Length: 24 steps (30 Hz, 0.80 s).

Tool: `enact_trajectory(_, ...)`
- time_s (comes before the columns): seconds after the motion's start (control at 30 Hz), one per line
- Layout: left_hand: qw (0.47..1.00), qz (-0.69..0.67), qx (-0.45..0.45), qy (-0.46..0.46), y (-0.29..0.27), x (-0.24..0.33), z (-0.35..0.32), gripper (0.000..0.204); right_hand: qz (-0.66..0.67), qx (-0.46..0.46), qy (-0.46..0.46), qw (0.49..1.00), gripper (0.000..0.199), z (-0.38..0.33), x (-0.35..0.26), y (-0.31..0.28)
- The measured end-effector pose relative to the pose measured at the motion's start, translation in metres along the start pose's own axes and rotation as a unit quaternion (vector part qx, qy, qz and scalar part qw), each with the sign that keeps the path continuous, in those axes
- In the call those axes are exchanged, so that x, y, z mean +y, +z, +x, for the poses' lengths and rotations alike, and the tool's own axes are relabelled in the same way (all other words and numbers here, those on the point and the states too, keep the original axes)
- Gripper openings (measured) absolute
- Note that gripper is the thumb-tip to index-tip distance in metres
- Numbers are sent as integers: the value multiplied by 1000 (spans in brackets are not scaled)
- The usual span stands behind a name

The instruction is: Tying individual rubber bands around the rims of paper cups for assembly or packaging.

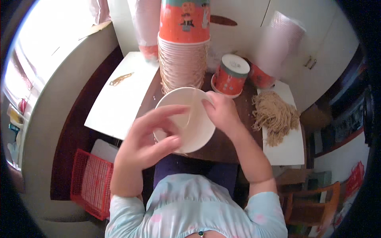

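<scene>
Pinched at its rim by the right hand [224, 113], the white bucket [203, 134] should be held steady while the blurred tan cord [193, 108], just beside the spread left hand [146, 133], is guided gently.

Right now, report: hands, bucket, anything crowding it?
Right hand gripping bucket by its edge. Left hand open across its mouth. Tall stack of buckets close beyond.

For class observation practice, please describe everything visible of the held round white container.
The container has a smooth white interior, perhaps coated paper, and a round rim. Its open mouth faces the camera, mostly hiding its outside. In view it overlaps the brown table. The right hand grips its upper-right rim; the left hand reaches across its left side, contact unclear. A blurred tan strand crosses the opening.
</scene>
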<state>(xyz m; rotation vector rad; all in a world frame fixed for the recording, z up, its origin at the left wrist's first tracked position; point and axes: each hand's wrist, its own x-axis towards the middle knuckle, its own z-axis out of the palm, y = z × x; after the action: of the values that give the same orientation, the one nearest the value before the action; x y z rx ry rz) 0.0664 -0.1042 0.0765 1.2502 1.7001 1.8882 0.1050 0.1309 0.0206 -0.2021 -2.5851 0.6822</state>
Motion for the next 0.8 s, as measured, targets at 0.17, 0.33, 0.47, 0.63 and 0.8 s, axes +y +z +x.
enact_trajectory(0.17,955,72,278,70,-50,-27,-8,89,45,197,-269,942,46,-15,-35,-39)
enact_trajectory(0.33,949,-25,204,238,-63,-10,56,119,218,5,-282,934,76,22,-69,-80)
enact_trajectory(0.47,879,161,186,409,-102,17,142,114,362,55,-288,885,67,95,-96,-111)
enact_trajectory(0.63,916,153,119,351,-117,28,246,107,357,107,-262,890,61,175,-79,-120)
enact_trajectory(0.8,927,127,132,328,-85,-47,277,119,348,109,-177,914,59,199,-13,-82)
